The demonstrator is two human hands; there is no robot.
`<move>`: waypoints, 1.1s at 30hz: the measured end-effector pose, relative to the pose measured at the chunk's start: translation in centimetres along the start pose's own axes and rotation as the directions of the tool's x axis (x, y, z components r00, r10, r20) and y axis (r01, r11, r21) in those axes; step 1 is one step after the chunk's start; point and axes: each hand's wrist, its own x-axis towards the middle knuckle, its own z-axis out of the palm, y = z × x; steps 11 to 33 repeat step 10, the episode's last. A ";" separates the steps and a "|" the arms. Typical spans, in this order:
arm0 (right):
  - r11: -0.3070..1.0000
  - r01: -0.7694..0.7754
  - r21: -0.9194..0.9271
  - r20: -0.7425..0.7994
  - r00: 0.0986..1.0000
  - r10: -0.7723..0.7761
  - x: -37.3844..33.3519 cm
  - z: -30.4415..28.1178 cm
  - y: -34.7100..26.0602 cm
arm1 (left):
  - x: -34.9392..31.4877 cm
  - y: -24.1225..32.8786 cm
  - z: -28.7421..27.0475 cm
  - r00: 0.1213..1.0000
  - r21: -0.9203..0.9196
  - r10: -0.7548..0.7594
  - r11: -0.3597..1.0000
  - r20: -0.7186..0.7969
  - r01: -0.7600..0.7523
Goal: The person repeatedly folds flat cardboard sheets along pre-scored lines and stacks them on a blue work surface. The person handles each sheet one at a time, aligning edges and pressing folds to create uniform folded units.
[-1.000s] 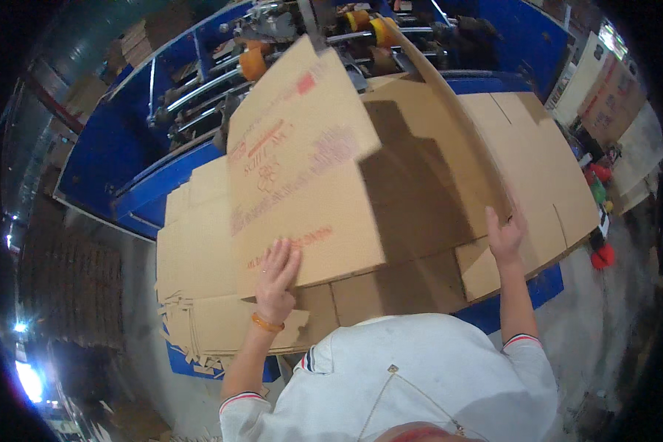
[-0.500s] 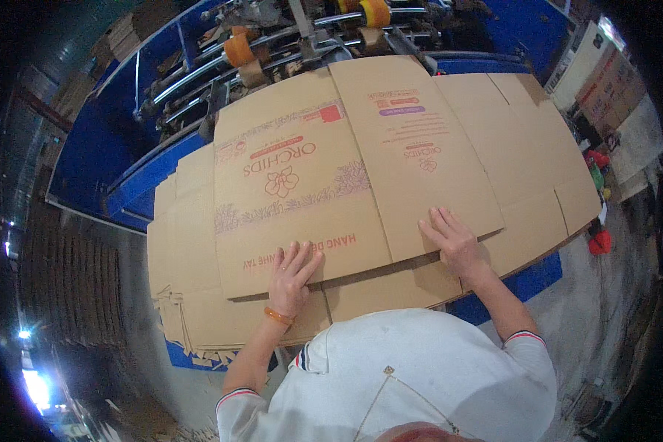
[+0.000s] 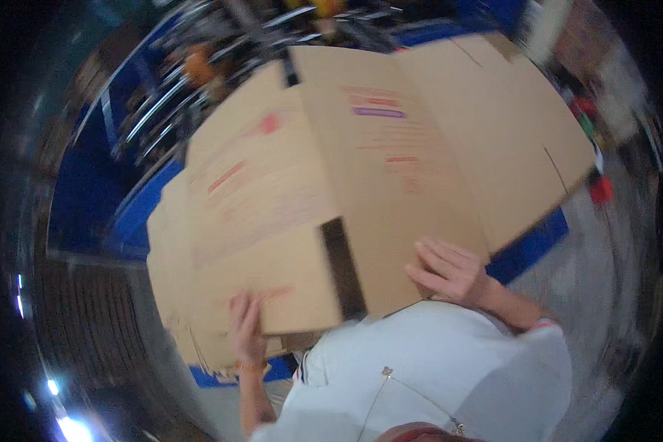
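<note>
A printed, flattened cardboard box (image 3: 272, 184) lies tilted on a stack of flat cardboard (image 3: 171, 243), its near edge close to my body. A dark slot separates its left printed panel from the right panel (image 3: 390, 214). My left hand (image 3: 248, 328), blurred, has its fingers over the near left corner of the box; its thumb is hidden. My right hand (image 3: 453, 272) lies on the right panel near its near right corner, fingers stretched out and apart on the cardboard. A plain cardboard panel (image 3: 508, 118) extends to the right.
Beyond the cardboard stands a blue machine (image 3: 81, 199) with metal rods and orange rollers (image 3: 199, 65). Blue surface (image 3: 527, 247) shows under the stack at right. Stacked brown sheets (image 3: 88, 309) are at left; a red object (image 3: 601, 190) sits at right.
The printed box has come nearer to my body and tilted, and a dark slot has opened between its panels. Both hands have moved nearer to me, the left also leftward.
</note>
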 end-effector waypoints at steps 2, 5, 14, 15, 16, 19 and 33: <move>0.999 0.026 0.026 0.042 0.999 -0.027 0.3 -0.7 0.0 | -2.2 0.5 -3.1 0.930 -0.352 -0.316 0.905 -0.188 0.237; 0.998 0.070 -0.001 0.039 0.997 -0.070 -1.2 0.3 0.4 | 0.9 3.0 -9.6 0.481 -0.615 -0.783 0.614 -0.394 0.495; 0.995 0.098 -0.007 0.038 0.995 -0.097 -3.2 0.6 0.2 | 0.0 0.2 -17.2 0.364 -0.685 -0.738 0.669 -0.568 0.288; 0.995 0.098 -0.007 0.038 0.995 -0.097 -3.2 0.6 0.2 | 0.0 0.2 -17.2 0.364 -0.685 -0.738 0.669 -0.568 0.288; 0.995 0.098 -0.007 0.038 0.995 -0.097 -3.2 0.6 0.2 | 0.0 0.2 -17.2 0.364 -0.685 -0.738 0.669 -0.568 0.288; 0.995 0.098 -0.007 0.038 0.995 -0.097 -3.2 0.6 0.2 | 0.0 0.2 -17.2 0.364 -0.685 -0.738 0.669 -0.568 0.288; 0.995 0.098 -0.007 0.038 0.995 -0.097 -3.2 0.6 0.2 | 0.0 0.2 -17.2 0.364 -0.685 -0.738 0.669 -0.568 0.288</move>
